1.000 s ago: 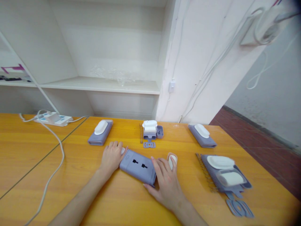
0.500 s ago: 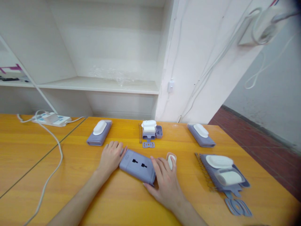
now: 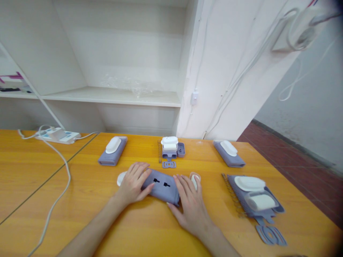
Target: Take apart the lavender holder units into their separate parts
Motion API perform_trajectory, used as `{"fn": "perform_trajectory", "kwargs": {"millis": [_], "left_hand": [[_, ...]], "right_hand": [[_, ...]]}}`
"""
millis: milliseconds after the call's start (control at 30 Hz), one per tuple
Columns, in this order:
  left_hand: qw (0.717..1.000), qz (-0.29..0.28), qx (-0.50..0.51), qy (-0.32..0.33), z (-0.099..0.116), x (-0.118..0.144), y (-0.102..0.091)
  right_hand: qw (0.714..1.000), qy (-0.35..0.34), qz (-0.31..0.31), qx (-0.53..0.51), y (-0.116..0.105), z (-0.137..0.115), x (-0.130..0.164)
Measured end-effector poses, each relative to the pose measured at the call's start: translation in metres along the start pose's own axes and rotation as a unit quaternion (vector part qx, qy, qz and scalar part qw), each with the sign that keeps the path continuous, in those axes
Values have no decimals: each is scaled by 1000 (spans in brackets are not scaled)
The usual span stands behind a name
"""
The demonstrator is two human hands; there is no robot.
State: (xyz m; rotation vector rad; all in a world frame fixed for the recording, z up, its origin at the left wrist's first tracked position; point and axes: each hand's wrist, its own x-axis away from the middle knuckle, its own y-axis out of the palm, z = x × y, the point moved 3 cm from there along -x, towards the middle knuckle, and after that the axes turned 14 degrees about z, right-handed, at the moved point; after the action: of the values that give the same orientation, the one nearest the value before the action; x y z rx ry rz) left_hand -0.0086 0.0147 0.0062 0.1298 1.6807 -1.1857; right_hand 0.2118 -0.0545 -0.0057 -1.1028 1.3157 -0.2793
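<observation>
Purple-grey, with two black holes in the top: a box (image 3: 162,192) in the middle of the wooden bench (image 3: 150,232), set a bit slantwise. Over its left end, the left hand (image 3: 135,184), with fingers and thumb spread on the top. Cannot tell if pinching there. At the right end, the right hand (image 3: 190,203), holding on, fingers on the far side and thumb at the near corner.

Just past the left hand, a white lump (image 3: 121,178), partly hidden. By the right fingers, a white oval piece (image 3: 195,178), partly covered too.

Farther back, in the middle, a small pile of white and purple parts (image 3: 169,146), with a thin spring (image 3: 160,153) on its left, a little purple cup (image 3: 181,150) on its right and a flat piece with slots (image 3: 169,164) in front. To each side of that, one more purple box with a white oval on top, left (image 3: 110,158) and right (image 3: 236,162).

Near the right edge, a bigger pile of parts (image 3: 250,184), with a brown spring (image 3: 232,195) beside it. At the far left, a white power strip (image 3: 68,137) and a long white cord (image 3: 68,169).
</observation>
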Motion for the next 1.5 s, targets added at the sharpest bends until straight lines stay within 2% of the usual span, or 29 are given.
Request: {"fn": "perform_trajectory", "kwargs": {"millis": [167, 333, 600, 967, 1167, 1500], "left_hand": [[999, -25, 22, 36, 7, -2, 2], [998, -54, 17, 37, 6, -1, 5], [997, -72, 28, 22, 10, -2, 5], [996, -84, 36, -17, 12, -6, 4], [996, -77, 34, -16, 11, -4, 6], [996, -76, 34, -14, 11, -5, 6]], "right_hand": [[1000, -1, 21, -16, -2, 2, -1], [998, 3, 57, -32, -2, 4, -1], [991, 61, 105, -53, 1, 15, 4], [955, 219, 199, -24, 5, 38, 8], [946, 274, 168, 38, 14, 47, 12], [948, 282, 145, 29, 18, 48, 14]]}}
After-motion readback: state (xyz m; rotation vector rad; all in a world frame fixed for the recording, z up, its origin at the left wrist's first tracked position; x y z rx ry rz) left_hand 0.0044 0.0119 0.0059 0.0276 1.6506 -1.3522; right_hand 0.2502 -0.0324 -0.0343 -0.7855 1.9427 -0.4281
